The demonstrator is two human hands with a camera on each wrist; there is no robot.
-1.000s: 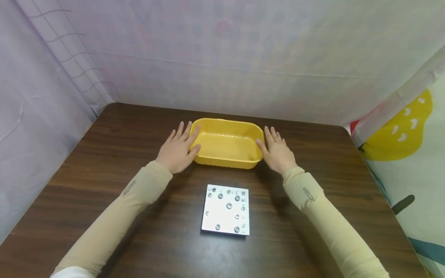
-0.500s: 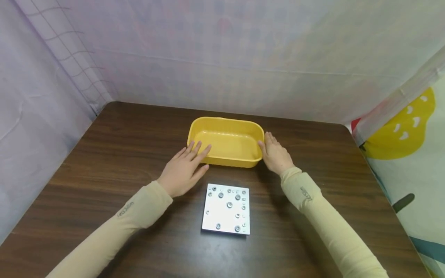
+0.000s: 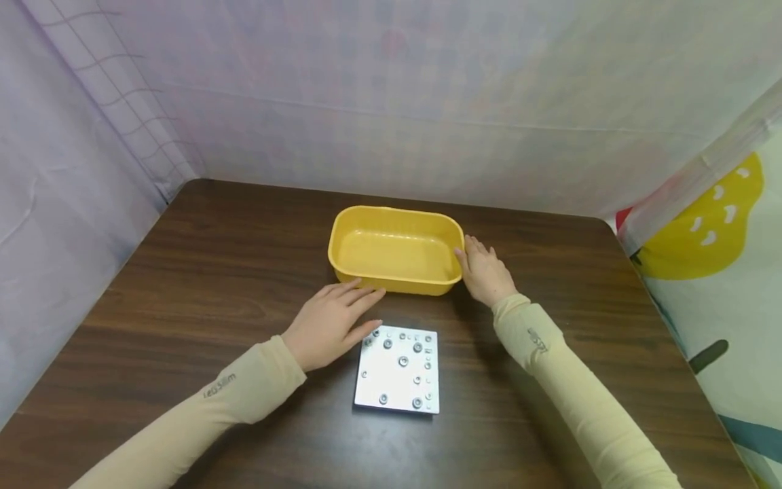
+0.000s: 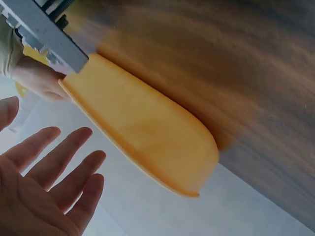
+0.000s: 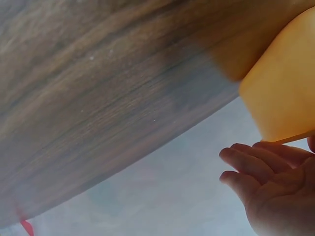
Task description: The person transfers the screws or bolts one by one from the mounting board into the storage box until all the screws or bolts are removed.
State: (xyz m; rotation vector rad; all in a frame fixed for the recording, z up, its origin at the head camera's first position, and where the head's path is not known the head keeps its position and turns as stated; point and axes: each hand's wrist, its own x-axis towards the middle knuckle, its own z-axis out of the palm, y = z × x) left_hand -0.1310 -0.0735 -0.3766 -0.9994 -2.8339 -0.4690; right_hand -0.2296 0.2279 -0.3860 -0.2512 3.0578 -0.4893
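A yellow plastic basin (image 3: 394, 255) sits toward the back of the table. My right hand (image 3: 487, 275) is at its right end, thumb over the rim and fingers along the outside wall, pinching the edge; in the right wrist view the fingers (image 5: 246, 169) lie against the rim. My left hand (image 3: 330, 320) is over the gap between the basin and a square silvery metal plate (image 3: 397, 377), fingers spread and holding nothing. The plate carries several socket-head bolts. In the left wrist view the plate's edge (image 4: 49, 37) shows close up, with black threaded parts beside it.
The dark wood-grain table (image 3: 232, 272) ends just behind the basin. A pale curtain (image 3: 391, 102) hangs behind it, and a patterned cloth (image 3: 715, 224) hangs at the right.
My left hand has come away from the basin's left end, moving toward me and right, close to the metal plate. My right hand has drawn in against the basin's right rim.
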